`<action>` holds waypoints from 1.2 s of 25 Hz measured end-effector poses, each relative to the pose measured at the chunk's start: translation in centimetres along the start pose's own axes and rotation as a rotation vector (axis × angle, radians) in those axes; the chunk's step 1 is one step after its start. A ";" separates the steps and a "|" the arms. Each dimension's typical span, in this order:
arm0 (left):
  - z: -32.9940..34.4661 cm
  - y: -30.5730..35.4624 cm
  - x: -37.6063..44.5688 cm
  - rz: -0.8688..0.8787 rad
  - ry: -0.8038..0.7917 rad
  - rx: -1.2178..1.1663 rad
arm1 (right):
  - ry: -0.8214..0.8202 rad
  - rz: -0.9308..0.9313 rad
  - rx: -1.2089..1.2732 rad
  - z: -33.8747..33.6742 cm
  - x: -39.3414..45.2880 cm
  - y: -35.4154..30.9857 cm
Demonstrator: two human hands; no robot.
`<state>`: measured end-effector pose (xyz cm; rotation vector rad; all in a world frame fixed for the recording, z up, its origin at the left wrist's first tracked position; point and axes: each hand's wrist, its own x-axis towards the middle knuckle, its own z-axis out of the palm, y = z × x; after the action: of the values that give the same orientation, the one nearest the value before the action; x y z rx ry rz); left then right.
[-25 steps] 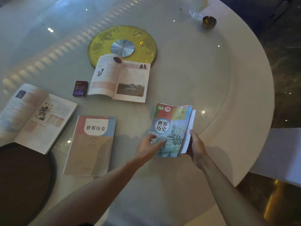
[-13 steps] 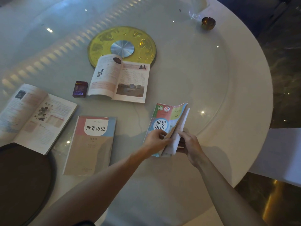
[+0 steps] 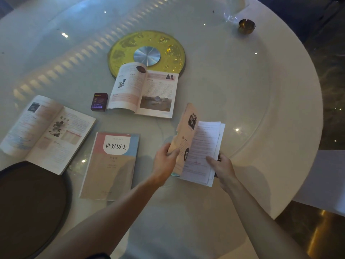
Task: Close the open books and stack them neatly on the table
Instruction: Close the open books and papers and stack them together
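Head view, hands: both grip one book (image 3: 196, 146) over the near right part of the table (image 3: 261, 109).
Left hand (image 3: 164, 163): fingers curled round the raised left leaf, thumb on its inner face.
Right hand (image 3: 222, 167): thumb pressed on the white right-hand pages, fingers under the lower right corner; how firm the grip is, hard to tell in the dim light.
Held book: partly open, left leaf standing almost upright, right pages lying flatter and fanned.
Closed book (image 3: 110, 165): flat on the table just left of the left hand, cover up, apart from it.
Open book, centre (image 3: 143, 90): flat, pages up, its far edge over the gold disc (image 3: 147, 53).
Open book, left (image 3: 46, 131): flat, near corner by the dark tray (image 3: 29, 208); whether they touch is unclear.
Small box (image 3: 99, 101): upright, just beside the centre book's left edge.
Ashtray (image 3: 246, 26): far right of the table, well apart from the books.
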<state>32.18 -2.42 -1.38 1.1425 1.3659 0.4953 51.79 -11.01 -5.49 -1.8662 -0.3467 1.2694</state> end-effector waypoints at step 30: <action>0.4 -4.4 3.6 -0.205 0.011 0.452 | 0.081 0.015 -0.231 0.8 2.3 0.4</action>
<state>31.85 -1.39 -6.94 1.3394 1.6331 0.0405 52.05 -9.43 -7.33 -2.1116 -0.4523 1.2013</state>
